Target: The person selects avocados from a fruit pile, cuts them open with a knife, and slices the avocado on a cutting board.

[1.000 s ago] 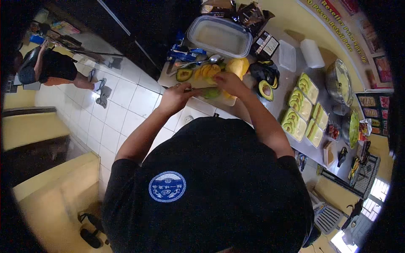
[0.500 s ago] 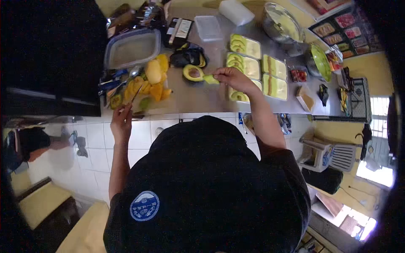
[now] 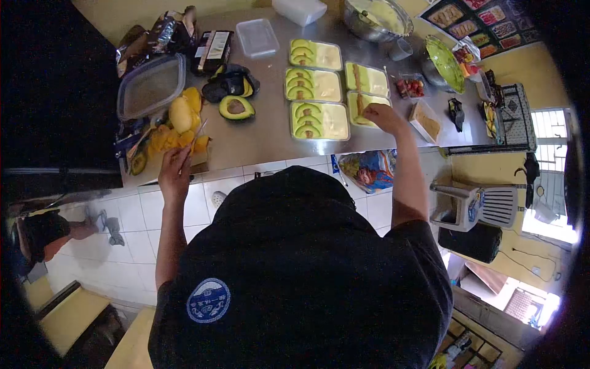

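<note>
My left hand (image 3: 175,171) is closed on a knife (image 3: 198,136), beside yellow fruit pieces (image 3: 165,139) at the left end of the counter. Over the lower right tub (image 3: 364,102), my right hand (image 3: 382,115) is closed; what its fingers hold, if anything, is hidden. Three tubs with fanned avocado slices and pale cream, one of them the lowest (image 3: 332,121), form a column left of that hand. A halved avocado with its pit (image 3: 236,108) lies near dark avocado skins (image 3: 228,84). Another avocado half (image 3: 139,162) is at the counter's left edge.
A clear container (image 3: 151,87) stands at the back left, a lidded-looking clear box (image 3: 257,38) further right. Metal bowls (image 3: 444,64) and a tub of red fruit (image 3: 410,87) are at the right. A person's legs (image 3: 80,229) show at far left.
My right hand has left the fruit and moved right, past the halved avocado, to the tubs. My left hand stays by the yellow fruit with the knife. The view has turned right.
</note>
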